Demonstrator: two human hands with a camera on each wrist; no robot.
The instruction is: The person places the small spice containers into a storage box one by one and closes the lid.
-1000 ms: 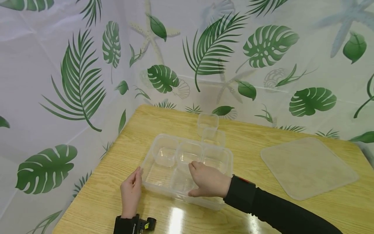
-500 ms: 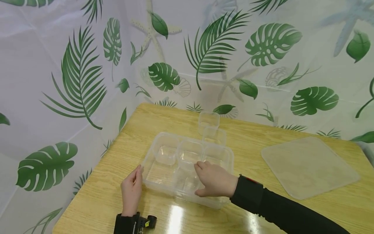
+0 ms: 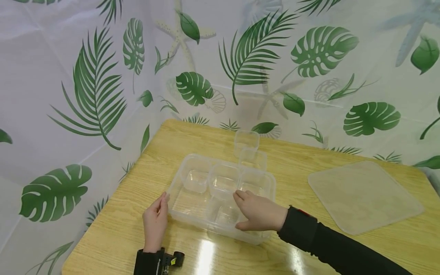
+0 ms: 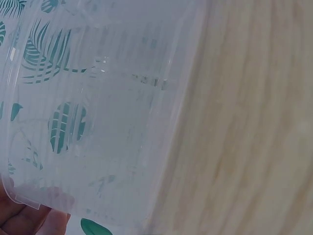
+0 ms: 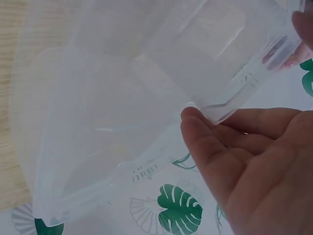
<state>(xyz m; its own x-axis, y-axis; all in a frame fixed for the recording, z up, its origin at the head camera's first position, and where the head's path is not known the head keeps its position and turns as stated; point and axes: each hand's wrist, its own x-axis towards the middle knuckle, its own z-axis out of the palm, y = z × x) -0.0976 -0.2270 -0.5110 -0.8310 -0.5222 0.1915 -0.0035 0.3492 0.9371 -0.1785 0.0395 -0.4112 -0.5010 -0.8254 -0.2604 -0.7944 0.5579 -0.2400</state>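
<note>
A large clear plastic box (image 3: 187, 218) sits on the wooden table, its back row filled by small clear containers: one at the left (image 3: 196, 180), one in the middle (image 3: 224, 183), one at the right. My left hand (image 3: 155, 225) pinches the box's left rim between thumb and fingers; the left wrist view shows fingertips (image 4: 53, 223) at that edge. My right hand (image 3: 261, 213) reaches inside the box and grips another small container (image 3: 223, 214) by its right rim. In the right wrist view, fingers (image 5: 205, 147) press the container's corner, with the thumb (image 5: 304, 27) farther along it.
Two more small clear containers, a nearer one (image 3: 253, 158) and a farther one (image 3: 246, 142), stand behind the box. A flat translucent lid (image 3: 364, 196) lies on the table's right side. Leaf-print cloth (image 3: 254, 95) hangs behind and at the left.
My right hand has shifted a little to the right inside the box, and the front small container appears to have moved with it. The left hand stays on the box's rim.
</note>
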